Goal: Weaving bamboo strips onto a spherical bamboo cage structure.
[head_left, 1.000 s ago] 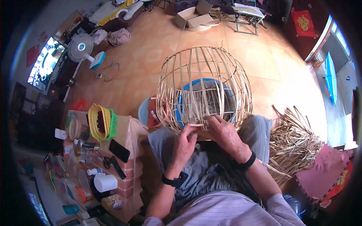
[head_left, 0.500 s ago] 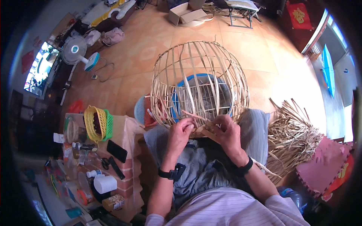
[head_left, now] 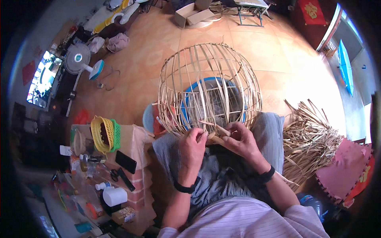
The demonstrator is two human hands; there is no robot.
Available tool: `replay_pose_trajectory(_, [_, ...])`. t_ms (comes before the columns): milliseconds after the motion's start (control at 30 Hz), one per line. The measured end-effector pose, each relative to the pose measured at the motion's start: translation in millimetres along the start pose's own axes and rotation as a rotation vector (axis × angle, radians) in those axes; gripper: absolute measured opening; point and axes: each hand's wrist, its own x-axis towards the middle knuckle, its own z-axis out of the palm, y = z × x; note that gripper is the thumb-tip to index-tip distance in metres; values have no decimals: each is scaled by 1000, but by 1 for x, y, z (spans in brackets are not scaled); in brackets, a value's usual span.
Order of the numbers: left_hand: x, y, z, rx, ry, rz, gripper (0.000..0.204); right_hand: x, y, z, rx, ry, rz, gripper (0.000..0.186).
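A round open frame of bamboo strips (head_left: 209, 85) rests on my lap, its near rim against my hands. My left hand (head_left: 192, 147) pinches a thin bamboo strip (head_left: 214, 127) at the frame's lower edge. Close beside it, my right hand (head_left: 242, 141) grips the same edge and the strip's other end. Both wrists wear dark bands. Through the frame's ribs I see a blue-rimmed round thing (head_left: 214, 101) on the floor.
A heap of loose bamboo strips (head_left: 311, 141) lies to my right, next to pink foam mats (head_left: 345, 168). At my left a low stand holds a yellow basket (head_left: 104, 134), a dark phone (head_left: 126, 162), scissors and bottles. A fan (head_left: 79, 59) stands further left.
The frame and both hands have stayed together on my lap; my fingers shifted slightly along the lower rim, and the view has tilted a little.
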Motion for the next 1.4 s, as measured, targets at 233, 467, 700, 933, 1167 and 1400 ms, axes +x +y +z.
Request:
replay_pose_trajectory(233, [8, -13, 6, -72, 69, 300, 19, 8, -8, 7, -319, 28, -197, 24])
replay_pose_trajectory(467, [16, -23, -1, 10, -114, 289, 20, -8, -9, -18, 552, -27, 266, 9])
replay_pose_trajectory(700, [18, -31, 11, -52, -55, 263, 23, -28, -3, -20, 501, -93, 327, 10])
replay_pose_trajectory(933, [9, -13, 1, 150, -14, 275, 30, -26, 5, -42, 365, -2, 262, 14])
replay_pose_trajectory(1167, [1, 17, -7, 286, -70, 561, 37, -25, -1, -56, 108, 64, 188, 20])
replay_pose_trajectory(1400, [1, 6, 9, 266, -174, 480, 35, -30, -37, -78, -770, 88, -193, 15])
